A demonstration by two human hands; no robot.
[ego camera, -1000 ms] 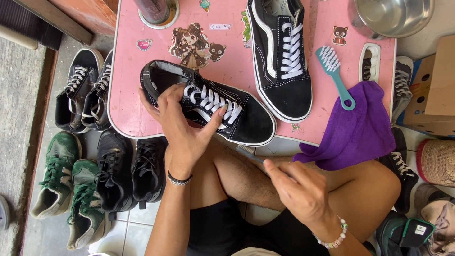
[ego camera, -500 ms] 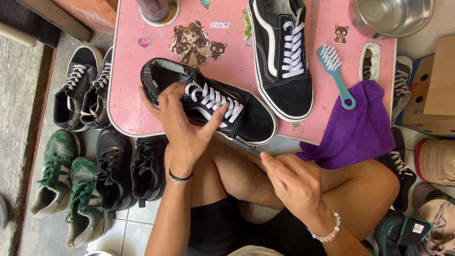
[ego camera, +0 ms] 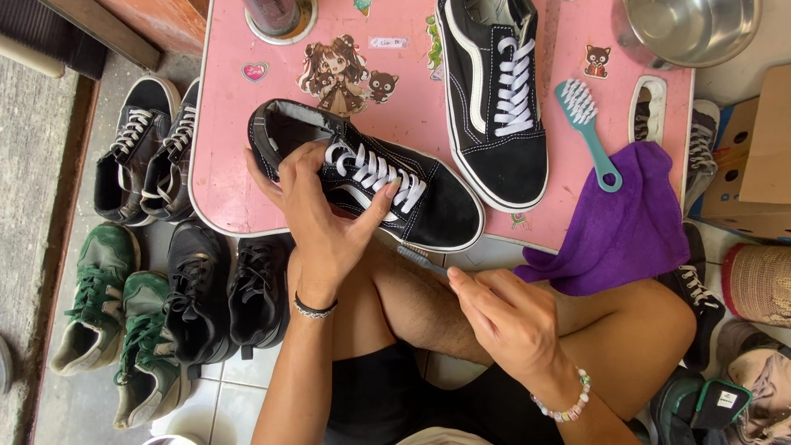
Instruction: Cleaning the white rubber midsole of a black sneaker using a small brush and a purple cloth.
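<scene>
At frame centre, the left hand (ego camera: 317,210) grips the black canvas sneaker (ego camera: 371,185); the right hand (ego camera: 507,317) pinches a small brush (ego camera: 420,260), scrubbing seemingly unfinished.

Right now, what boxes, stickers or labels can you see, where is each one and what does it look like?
Cardboard box: right edge, brown, with dark round marks.
Girl sticker: pink table top, cartoon figure, brown hair.
Heart sticker: table's left side, small, pink.
Cat sticker: beside the metal bowl, dark.
White label: bottom right, on a green-edged pouch.
</scene>
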